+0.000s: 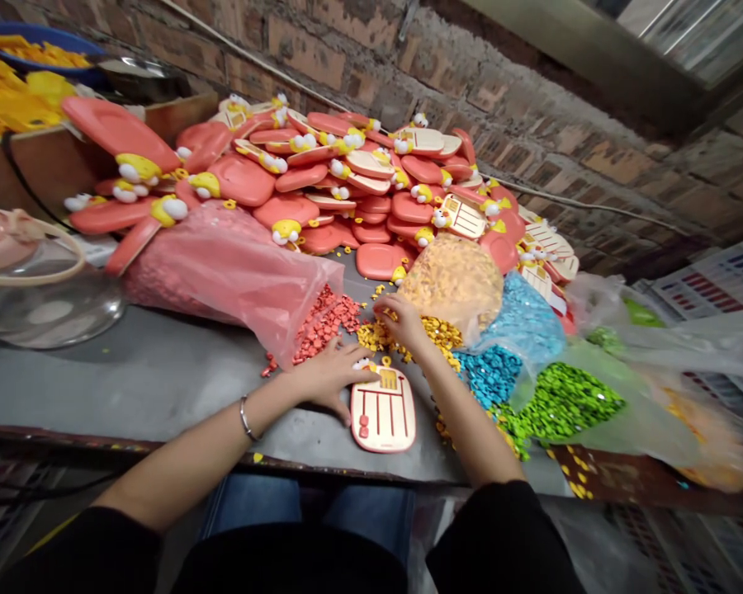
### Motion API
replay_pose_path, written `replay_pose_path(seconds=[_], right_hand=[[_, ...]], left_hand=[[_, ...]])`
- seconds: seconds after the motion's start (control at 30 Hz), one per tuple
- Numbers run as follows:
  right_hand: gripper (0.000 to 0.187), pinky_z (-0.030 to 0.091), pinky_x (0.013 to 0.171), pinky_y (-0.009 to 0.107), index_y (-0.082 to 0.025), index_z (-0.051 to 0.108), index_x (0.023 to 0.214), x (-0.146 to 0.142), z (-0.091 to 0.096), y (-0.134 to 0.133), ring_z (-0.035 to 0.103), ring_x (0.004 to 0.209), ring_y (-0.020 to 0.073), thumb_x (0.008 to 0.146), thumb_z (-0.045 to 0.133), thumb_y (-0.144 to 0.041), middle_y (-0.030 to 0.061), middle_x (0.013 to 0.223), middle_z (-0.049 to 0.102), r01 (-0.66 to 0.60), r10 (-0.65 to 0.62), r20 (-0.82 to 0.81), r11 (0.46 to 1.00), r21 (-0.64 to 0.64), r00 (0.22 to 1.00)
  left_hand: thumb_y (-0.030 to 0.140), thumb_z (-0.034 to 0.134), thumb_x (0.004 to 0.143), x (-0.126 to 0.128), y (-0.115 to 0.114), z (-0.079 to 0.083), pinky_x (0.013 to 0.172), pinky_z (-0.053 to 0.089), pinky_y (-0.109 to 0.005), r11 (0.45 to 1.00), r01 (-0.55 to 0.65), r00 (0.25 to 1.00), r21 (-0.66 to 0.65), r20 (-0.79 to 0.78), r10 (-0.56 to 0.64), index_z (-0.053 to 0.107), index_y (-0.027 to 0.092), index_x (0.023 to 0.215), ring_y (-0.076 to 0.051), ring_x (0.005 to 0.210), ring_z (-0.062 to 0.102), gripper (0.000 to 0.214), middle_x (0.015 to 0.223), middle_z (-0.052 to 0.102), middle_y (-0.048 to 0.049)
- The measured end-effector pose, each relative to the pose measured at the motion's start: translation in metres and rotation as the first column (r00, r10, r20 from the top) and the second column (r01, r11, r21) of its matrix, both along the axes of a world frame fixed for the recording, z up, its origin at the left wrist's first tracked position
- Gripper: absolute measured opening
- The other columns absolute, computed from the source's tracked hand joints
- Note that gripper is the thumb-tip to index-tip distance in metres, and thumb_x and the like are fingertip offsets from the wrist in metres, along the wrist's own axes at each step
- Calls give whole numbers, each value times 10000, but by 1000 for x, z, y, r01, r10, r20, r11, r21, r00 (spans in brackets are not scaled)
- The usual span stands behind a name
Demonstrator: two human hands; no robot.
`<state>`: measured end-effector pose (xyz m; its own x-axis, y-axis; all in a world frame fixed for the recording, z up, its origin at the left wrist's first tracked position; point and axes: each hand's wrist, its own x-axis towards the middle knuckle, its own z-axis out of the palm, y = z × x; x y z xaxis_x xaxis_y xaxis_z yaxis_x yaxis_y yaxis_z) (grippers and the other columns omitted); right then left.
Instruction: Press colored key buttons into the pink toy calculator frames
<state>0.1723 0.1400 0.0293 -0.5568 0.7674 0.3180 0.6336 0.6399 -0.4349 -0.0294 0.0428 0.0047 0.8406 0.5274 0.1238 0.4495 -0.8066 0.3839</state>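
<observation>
On the grey table before me lies a cream panel [384, 421] with a red rim, several grooves and two red beads at its lower left. My left hand [328, 375] rests at the panel's upper left, fingers spread and thumb apart, partly over the white-and-yellow end of the panel. Red beads [328, 326] lie just beyond its fingertips. Above the yellow beads [439, 332], my right hand [402, 322] is closed with bent fingers pressed together. What those fingers hold, if anything, is too small to make out.
Bags spill red, yellow, blue beads [489, 375] and green beads [563, 400] across the table [223, 371]. Behind them rises a heap of red-backed panels [347, 181] against a brick wall [501, 99]. A clear round container [55, 305] stands at the left.
</observation>
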Motion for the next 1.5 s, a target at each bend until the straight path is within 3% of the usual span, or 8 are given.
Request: replay_pose_path(seconds=[0.1,0.27,0.43,0.77,1.0,1.13,1.27,1.5], right_hand=[[86,500,823,356,-210,669,885,31,7,-52,637,898,203,889,585,-228,62,926,691,3,-16,-259,999,-51,966],[89,516,790,378,-228,672,843,68,-15,-120,646,872,217,888,608,-271,63,893,700,148,-176,-267,981,-121,948],[109,496,789,406,-230,679,853,68,-42,-126,605,861,230,900,584,-256,64,861,693,208,-217,-165,976,-70,962],[78,484,703,350,-225,648,883,61,-38,-146,596,770,207,904,598,-280,52,805,656,102,-134,-183,979,-179,974],[68,502,770,347,-215,661,838,16,-32,-133,629,816,201,877,620,-253,45,822,696,-83,35,-186,963,-256,982],[139,522,734,312,-197,676,865,26,-9,-123,659,779,182,855,666,-336,39,837,718,-303,202,-254,830,-468,946],[132,502,811,337,-214,692,937,25,13,-74,653,877,196,915,581,-281,53,911,717,-159,107,-211,955,-248,972],[230,441,835,347,-170,747,881,-8,6,36,592,955,246,818,586,-19,111,921,710,-106,116,486,993,-47,867]], left_hand=[[626,718,715,1,0,-2,1053,147,-647,1000,-5,1000,-8,-2,5,522,286,1323,-384,1325,338,724,1459,385,-167],[566,700,767,2,2,-5,1063,147,-575,999,28,999,-23,23,-28,518,296,1308,-338,1308,369,631,1463,433,-114],[562,700,760,4,4,-9,1049,155,-541,1000,8,999,-18,34,-7,525,300,1301,-330,1296,384,626,1438,475,-99],[578,671,773,8,4,-11,1032,155,-523,999,-16,999,-36,40,18,470,276,1336,-320,1266,419,671,1391,521,-116],[548,694,757,8,4,-13,1036,154,-494,997,-40,998,-63,55,44,397,267,1391,-313,1262,428,754,1364,538,-107],[558,702,743,8,5,-13,1039,151,-489,997,-29,998,-77,52,33,382,279,1405,-315,1260,422,787,1377,529,-105],[560,711,737,8,4,-8,1038,147,-508,996,-23,998,-84,58,28,404,258,1388,-323,1256,426,781,1377,521,-124],[575,731,714,7,4,-10,1067,122,-541,995,-26,998,-96,51,31,414,242,1388,-334,1281,418,816,1413,495,-128]])
